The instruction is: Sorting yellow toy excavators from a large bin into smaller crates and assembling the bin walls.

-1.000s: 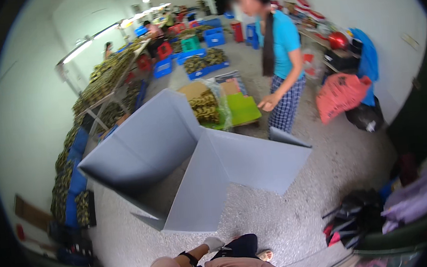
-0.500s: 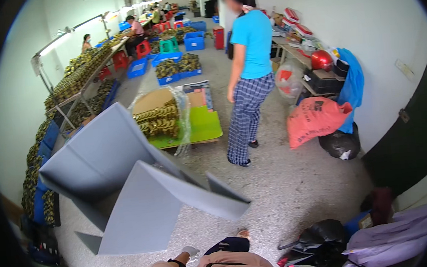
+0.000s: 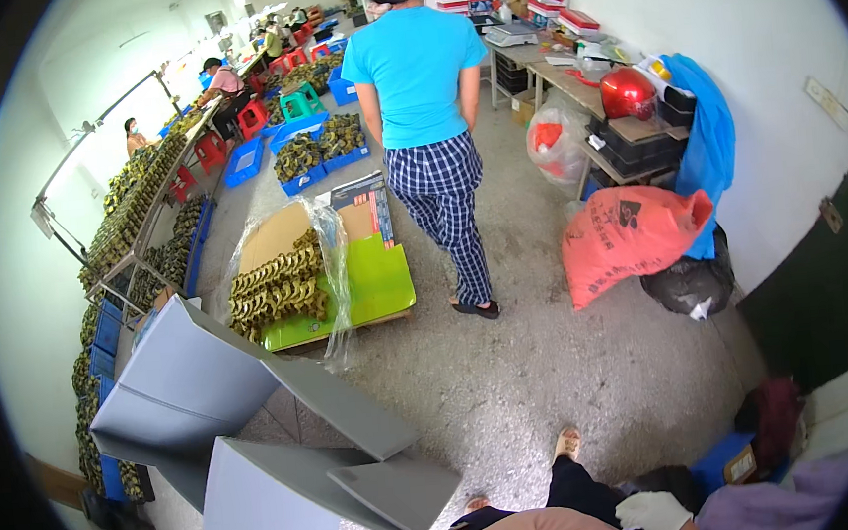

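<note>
My right hand (image 3: pixel 655 514), in a white glove, hangs low by my right thigh with its fingers loosely apart, and I see nothing in it. My left hand is out of view. To my left front stands a large grey box (image 3: pixel 189 373) of thin sheet with its flaps folded outward; neither visible hand touches it. Beyond the box, curved brass-coloured metal parts (image 3: pixel 277 292) lie in rows on cardboard and clear plastic film (image 3: pixel 337 302), over a bright green board (image 3: pixel 380 278).
A person in a blue shirt (image 3: pixel 419 76) stands ahead, back toward me. On the right are a red-orange sack (image 3: pixel 631 239), a black bag (image 3: pixel 690 289) and a cluttered table (image 3: pixel 569 84). Left, blue crates (image 3: pixel 303 180) of parts line a long workbench (image 3: pixel 153 177).
My view has moved forward and turned right. The person ahead has turned their back to me. My right hand has come into view; the left gloved hand has gone out of it.
</note>
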Demonstrator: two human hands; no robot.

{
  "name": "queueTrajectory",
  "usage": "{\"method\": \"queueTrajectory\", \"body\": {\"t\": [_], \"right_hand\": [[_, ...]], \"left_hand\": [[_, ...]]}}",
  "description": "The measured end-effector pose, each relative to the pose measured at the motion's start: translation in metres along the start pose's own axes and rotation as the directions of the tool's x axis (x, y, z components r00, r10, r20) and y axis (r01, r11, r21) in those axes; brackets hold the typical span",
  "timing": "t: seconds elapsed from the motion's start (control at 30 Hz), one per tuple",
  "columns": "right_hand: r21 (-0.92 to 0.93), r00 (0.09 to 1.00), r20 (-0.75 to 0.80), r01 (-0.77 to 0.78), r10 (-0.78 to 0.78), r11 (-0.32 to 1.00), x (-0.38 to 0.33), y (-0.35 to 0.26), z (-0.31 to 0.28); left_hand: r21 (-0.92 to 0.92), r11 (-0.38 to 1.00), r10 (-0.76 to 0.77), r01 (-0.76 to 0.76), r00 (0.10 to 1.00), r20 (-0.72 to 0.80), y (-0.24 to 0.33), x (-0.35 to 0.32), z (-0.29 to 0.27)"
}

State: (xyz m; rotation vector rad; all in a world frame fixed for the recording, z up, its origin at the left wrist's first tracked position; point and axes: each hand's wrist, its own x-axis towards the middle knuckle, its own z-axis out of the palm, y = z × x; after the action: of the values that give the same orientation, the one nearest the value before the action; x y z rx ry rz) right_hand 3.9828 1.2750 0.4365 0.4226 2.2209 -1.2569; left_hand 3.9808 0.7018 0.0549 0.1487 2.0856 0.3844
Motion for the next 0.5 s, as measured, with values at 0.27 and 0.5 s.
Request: {"method": "queueTrajectory", "body": {"t": [0.27, 0.5], "right_hand": [[-0.253, 0.990, -0.136, 0.001, -0.037, 0.967, 0.157, -0.103, -0.218], [-0.339, 0.946, 0.155, 0.323, -0.286, 0.884, 0.331, -0.172, -0.269]], "left_hand": [[-0.075, 0.990, -0.126, 0.120, 0.989, -0.080, 0.104, 0.040, -0.069], [-0.166, 0.968, -0.213, 0.188, 0.966, -0.144, 0.149, 0.107, -0.142]]}}
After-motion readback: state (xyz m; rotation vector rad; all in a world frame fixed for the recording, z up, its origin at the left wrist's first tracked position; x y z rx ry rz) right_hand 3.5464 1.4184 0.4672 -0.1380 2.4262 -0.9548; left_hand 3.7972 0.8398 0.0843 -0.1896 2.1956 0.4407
